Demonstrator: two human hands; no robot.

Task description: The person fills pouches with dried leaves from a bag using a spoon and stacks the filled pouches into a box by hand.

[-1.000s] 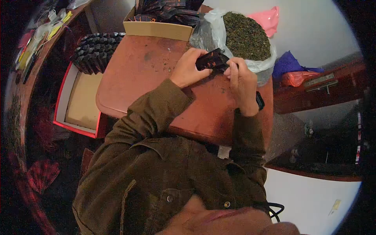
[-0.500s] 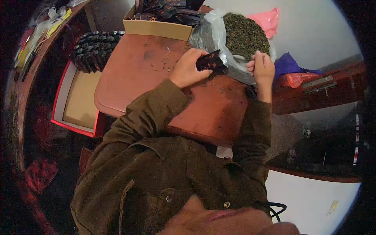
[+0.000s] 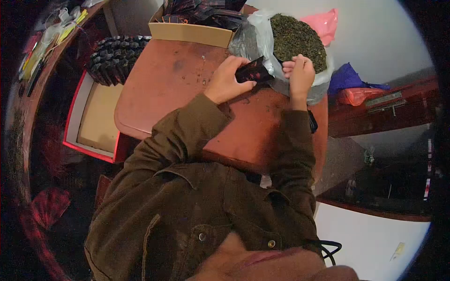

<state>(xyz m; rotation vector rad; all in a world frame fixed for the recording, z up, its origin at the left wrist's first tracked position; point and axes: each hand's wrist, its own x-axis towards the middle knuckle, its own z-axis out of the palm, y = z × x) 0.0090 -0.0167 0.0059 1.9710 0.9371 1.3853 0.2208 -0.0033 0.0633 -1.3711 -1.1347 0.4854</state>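
A small black packet with reddish print [image 3: 253, 71] is gripped in my left hand [image 3: 228, 80], between thumb and fingers, its end turned toward the bag on the right. My right hand [image 3: 300, 75] is closed at the near edge of the clear plastic bag [image 3: 263, 35]; a thin dark piece shows at its fingertips, too small to name. Dried dark green leaves [image 3: 297, 41] fill the bag. Both hands are over the reddish-brown table [image 3: 159, 84], where small leaf bits lie scattered.
Behind my left hand stands a cardboard box [image 3: 190, 35] of black packets. Left of the table, many upright black packets [image 3: 115, 61] stand by a red-rimmed box [image 3: 98, 117]. Pink [image 3: 323, 25], purple [image 3: 346, 79] and red bags [image 3: 354, 96] are at the right.
My right hand left the packet, went right to the bag of leaves, and has since come back a little left. My left hand has kept hold of the packet in nearly the same place.
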